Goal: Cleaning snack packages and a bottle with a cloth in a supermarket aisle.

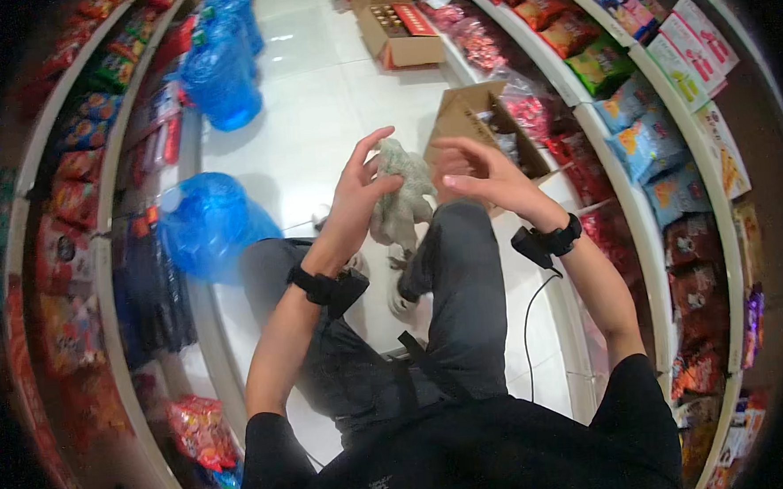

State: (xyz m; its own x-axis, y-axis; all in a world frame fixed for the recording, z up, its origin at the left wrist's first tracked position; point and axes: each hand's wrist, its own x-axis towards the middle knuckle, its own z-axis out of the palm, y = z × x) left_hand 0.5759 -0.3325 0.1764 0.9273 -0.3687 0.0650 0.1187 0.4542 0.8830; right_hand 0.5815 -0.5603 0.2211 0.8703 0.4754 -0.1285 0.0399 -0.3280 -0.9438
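A crumpled pale grey-green cloth (pixel 399 194) hangs in front of my knees, above the floor. My left hand (pixel 368 182) is at its left side, with the thumb and fingers against the cloth. To the right of the cloth, my right hand (pixel 470 170) is raised with thumb and fingers apart, a little blurred, and nothing shows between them. Black devices are strapped on both wrists, and a thin cable runs down from the right one.
Snack shelves (pixel 608 133) curve along both sides. An opened cardboard box (pixel 457 111) stands by the right shelf, with a box of small bottles (pixel 414 51) farther off. Large water bottles in blue plastic (pixel 223 74) and another blue bundle (pixel 207 221) are at the left.
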